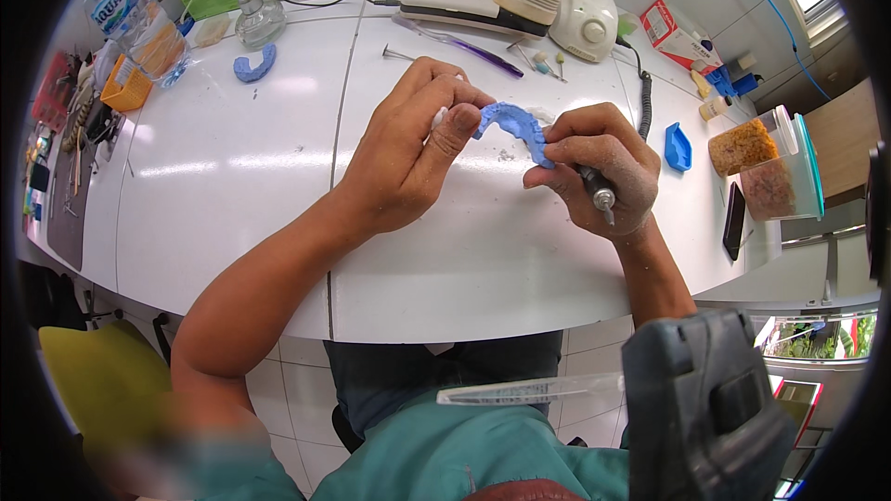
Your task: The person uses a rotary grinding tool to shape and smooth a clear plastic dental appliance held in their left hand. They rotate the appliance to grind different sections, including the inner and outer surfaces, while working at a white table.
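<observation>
From my end of the link, I have both bare hands above the middle of the white surface (pixel 445 264), with a blue dental arch model (pixel 515 121) held between them. The left hand (pixel 408 144) has its fingers closed in a pinch on the model's left end, the thumb nearer the near edge. The right hand (pixel 613 162) has its thumb and fingers drawn together on the right end, and it also carries a dark rotary handpiece (pixel 599 193) across the palm, the metal tip angled toward the near edge. I can see pale dust on the right-hand fingers.

Beyond the hands, toward the far edge, I make out a purple-handled tool (pixel 469 48) lying aslant, and to its right several small mounted burs (pixel 543 62) near a white control unit (pixel 587 23). A coiled black cord (pixel 646 97) runs down from beside that unit. Toward the far left corner a second blue arch (pixel 255 65) lies just in front of a glass jar (pixel 260 20). Near the right edge I find a small blue tray (pixel 678 147), a black phone (pixel 734 221) and, just beside the phone, clear tubs (pixel 778 187) with orange and pinkish contents.
</observation>
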A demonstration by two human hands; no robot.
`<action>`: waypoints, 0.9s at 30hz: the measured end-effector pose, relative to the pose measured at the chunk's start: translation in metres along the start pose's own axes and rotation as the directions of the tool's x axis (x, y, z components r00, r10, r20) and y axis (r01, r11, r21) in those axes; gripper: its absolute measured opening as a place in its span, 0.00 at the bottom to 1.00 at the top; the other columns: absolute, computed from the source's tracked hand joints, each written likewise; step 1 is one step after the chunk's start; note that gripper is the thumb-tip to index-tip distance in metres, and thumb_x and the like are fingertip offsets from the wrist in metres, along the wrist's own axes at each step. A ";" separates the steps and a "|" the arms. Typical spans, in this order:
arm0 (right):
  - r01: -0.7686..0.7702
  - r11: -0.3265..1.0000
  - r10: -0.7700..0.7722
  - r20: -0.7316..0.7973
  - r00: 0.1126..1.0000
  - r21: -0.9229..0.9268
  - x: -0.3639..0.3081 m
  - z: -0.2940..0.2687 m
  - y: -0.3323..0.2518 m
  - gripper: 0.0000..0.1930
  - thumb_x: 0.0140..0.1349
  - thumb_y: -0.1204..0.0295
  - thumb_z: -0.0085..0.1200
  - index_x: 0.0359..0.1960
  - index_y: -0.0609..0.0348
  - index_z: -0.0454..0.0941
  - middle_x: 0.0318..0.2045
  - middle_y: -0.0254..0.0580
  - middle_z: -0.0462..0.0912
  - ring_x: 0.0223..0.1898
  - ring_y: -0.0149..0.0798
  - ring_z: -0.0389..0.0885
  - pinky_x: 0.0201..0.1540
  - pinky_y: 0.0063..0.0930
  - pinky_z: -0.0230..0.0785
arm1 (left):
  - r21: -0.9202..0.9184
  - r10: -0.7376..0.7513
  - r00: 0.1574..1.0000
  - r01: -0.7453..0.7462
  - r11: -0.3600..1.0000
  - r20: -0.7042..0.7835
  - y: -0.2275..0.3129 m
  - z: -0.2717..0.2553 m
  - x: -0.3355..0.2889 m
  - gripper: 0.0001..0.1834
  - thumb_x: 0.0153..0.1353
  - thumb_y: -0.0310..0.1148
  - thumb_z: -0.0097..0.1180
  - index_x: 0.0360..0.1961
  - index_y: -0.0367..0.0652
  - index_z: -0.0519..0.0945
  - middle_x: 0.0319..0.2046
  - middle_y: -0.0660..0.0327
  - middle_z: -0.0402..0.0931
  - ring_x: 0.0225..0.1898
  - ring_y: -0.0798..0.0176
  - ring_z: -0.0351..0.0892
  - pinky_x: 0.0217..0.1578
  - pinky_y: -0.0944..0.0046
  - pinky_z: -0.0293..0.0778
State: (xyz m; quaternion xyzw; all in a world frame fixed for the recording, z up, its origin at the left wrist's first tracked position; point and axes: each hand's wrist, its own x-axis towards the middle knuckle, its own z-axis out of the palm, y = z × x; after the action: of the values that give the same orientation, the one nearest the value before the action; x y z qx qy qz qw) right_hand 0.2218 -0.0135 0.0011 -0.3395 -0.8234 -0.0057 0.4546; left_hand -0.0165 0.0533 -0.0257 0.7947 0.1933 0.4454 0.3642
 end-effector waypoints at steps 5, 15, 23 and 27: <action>0.009 1.000 -0.009 -0.006 1.000 0.003 0.000 0.001 0.001 0.15 0.48 0.69 0.79 0.35 0.53 0.85 0.36 0.41 0.85 0.35 0.33 0.88 0.32 0.24 0.84 | 0.012 0.006 1.000 -0.006 1.000 0.010 0.000 -0.001 0.000 0.26 0.82 0.47 0.39 0.50 0.35 0.81 0.44 0.55 0.70 0.42 0.63 0.73 0.43 0.64 0.72; 0.022 0.992 -0.029 -0.054 0.998 -0.124 0.002 -0.001 -0.005 0.15 0.50 0.70 0.79 0.36 0.55 0.84 0.34 0.41 0.85 0.33 0.34 0.87 0.29 0.25 0.79 | -0.562 -0.202 0.966 0.257 0.786 0.160 -0.021 -0.017 0.008 0.25 0.81 0.48 0.40 0.61 0.39 0.77 0.59 0.55 0.74 0.48 0.66 0.70 0.52 0.64 0.67; 0.145 0.979 -0.152 -0.038 0.988 -0.145 0.003 -0.001 -0.013 0.16 0.49 0.69 0.79 0.35 0.55 0.84 0.33 0.42 0.85 0.30 0.34 0.87 0.28 0.24 0.80 | -0.720 -0.218 0.935 0.356 0.595 0.282 -0.026 -0.022 0.008 0.30 0.79 0.50 0.44 0.71 0.39 0.66 0.65 0.52 0.73 0.52 0.65 0.71 0.54 0.64 0.68; 0.206 0.971 -0.208 -0.006 0.978 -0.124 0.002 -0.003 -0.021 0.16 0.49 0.68 0.79 0.34 0.55 0.83 0.32 0.42 0.84 0.29 0.34 0.87 0.26 0.23 0.80 | -0.712 -0.185 0.945 0.325 0.622 0.269 -0.022 -0.022 0.011 0.33 0.76 0.51 0.50 0.73 0.39 0.65 0.65 0.52 0.73 0.54 0.64 0.72 0.53 0.66 0.69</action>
State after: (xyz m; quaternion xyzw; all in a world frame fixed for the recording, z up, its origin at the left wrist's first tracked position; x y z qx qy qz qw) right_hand 0.2113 -0.0288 0.0106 -0.2791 -0.8482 -0.1066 0.4375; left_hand -0.0295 0.0839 -0.0290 0.5735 0.0723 0.3593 0.7326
